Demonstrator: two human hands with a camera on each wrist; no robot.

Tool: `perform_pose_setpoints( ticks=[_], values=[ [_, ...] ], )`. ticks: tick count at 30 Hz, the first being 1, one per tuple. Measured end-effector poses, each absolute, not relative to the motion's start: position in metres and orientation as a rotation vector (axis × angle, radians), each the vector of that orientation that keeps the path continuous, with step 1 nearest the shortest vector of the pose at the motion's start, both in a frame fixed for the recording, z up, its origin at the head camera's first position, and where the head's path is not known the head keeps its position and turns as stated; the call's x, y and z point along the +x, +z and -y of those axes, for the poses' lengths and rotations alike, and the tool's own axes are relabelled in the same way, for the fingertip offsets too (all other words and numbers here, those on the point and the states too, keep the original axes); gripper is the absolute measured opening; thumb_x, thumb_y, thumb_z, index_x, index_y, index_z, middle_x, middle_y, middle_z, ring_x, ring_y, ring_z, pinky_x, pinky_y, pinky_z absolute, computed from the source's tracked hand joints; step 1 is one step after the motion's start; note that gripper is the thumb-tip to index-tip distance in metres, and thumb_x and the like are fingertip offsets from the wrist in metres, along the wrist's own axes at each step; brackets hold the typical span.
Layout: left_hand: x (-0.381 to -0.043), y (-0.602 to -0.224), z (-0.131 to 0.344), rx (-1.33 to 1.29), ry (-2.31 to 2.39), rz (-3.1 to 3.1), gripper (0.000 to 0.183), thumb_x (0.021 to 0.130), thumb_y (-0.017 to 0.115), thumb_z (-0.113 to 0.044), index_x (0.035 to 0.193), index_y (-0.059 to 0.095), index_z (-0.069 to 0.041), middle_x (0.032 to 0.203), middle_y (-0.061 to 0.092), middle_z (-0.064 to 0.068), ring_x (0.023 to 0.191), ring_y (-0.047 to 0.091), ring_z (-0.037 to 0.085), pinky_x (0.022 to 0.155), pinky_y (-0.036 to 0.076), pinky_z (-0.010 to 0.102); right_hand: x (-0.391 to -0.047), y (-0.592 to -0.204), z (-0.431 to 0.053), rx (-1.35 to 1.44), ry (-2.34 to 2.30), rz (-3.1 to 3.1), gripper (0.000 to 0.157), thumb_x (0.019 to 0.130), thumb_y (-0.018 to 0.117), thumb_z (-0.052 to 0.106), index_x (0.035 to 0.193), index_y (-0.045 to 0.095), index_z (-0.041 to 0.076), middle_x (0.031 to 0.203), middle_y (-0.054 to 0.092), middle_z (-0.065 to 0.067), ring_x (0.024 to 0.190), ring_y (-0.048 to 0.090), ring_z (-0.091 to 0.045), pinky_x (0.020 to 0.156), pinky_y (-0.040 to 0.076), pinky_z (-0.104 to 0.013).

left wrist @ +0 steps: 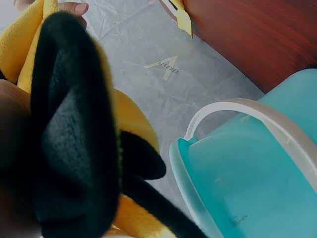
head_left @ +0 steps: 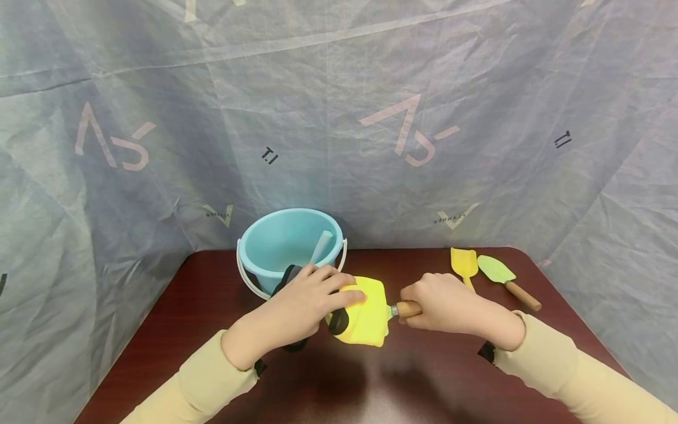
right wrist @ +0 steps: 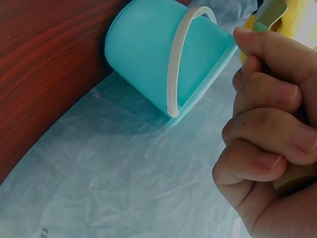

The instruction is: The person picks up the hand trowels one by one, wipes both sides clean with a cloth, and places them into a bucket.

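Note:
My left hand [head_left: 313,295] grips a soft yellow-and-black plush cloth [head_left: 369,325], its fingers curled over the yellow part. My right hand [head_left: 444,303] holds a small garden tool by its wooden handle [head_left: 409,309]. Green metal [right wrist: 271,15] shows where the tool leaves my fist in the right wrist view. The cloth covers the tool's head, so its shape is hidden. Black folds of the cloth [left wrist: 74,124] fill much of the left wrist view. Both hands are above the table, in front of the light blue bucket [head_left: 258,247].
The bucket stands at the back left of the dark red table [head_left: 175,341], its white handle [head_left: 249,280] lowered. A pale blue handle [head_left: 321,246] leans inside it. At the back right lie a yellow shovel [head_left: 464,262] and a green trowel [head_left: 496,269] with a wooden handle. Grey sheeting hangs behind.

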State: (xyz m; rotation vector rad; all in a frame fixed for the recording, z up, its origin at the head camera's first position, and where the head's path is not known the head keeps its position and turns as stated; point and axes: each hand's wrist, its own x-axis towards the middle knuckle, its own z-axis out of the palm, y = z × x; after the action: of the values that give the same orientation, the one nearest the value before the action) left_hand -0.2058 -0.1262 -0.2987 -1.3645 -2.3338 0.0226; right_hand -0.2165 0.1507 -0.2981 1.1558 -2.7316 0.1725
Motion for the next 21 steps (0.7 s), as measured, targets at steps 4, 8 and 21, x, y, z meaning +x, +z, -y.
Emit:
perform_pose_setpoints(
  ticks=[4, 8, 21],
  values=[
    [-0.2056, -0.2991, 0.1257, -1.363, 0.032, 2.322, 0.077, 0.059, 0.073, 0.006, 0.125, 0.052, -0.028, 0.124, 0.052, -0.005, 0.108, 0.048, 0.017, 0.083, 0.041, 0.034, -0.2161, -0.2976, -0.1518, 1.153, 0.173, 2.723, 0.044, 0.071, 0.077, 0.029, 0.055, 0.036, 0.023, 0.056, 0.016, 0.015, 0.05, 0.021, -0.001, 0.042, 0.025, -0.018],
    [-0.2053, -0.2992, 0.1252, -1.355, 0.037, 2.304, 0.075, 0.06, 0.071, 0.007, 0.123, 0.053, -0.028, 0.122, 0.052, -0.005, 0.105, 0.048, 0.017, 0.081, 0.041, 0.034, -0.2155, -0.2972, -0.153, 1.126, 0.164, 2.719, 0.043, 0.071, 0.077, 0.03, 0.055, 0.037, 0.024, 0.055, 0.018, 0.015, 0.049, 0.023, -0.002, 0.04, 0.027, -0.019],
    [-0.2061, -0.3004, 0.1255, -1.356, 0.064, 2.319, 0.073, 0.061, 0.071, 0.006, 0.123, 0.053, -0.028, 0.121, 0.053, -0.004, 0.105, 0.048, 0.018, 0.08, 0.041, 0.034, -0.2153, -0.2974, -0.1586, 1.088, 0.172, 2.728, 0.046, 0.071, 0.076, 0.028, 0.055, 0.034, 0.023, 0.056, 0.014, 0.015, 0.051, 0.019, -0.002, 0.042, 0.023, -0.02]
  ],
)
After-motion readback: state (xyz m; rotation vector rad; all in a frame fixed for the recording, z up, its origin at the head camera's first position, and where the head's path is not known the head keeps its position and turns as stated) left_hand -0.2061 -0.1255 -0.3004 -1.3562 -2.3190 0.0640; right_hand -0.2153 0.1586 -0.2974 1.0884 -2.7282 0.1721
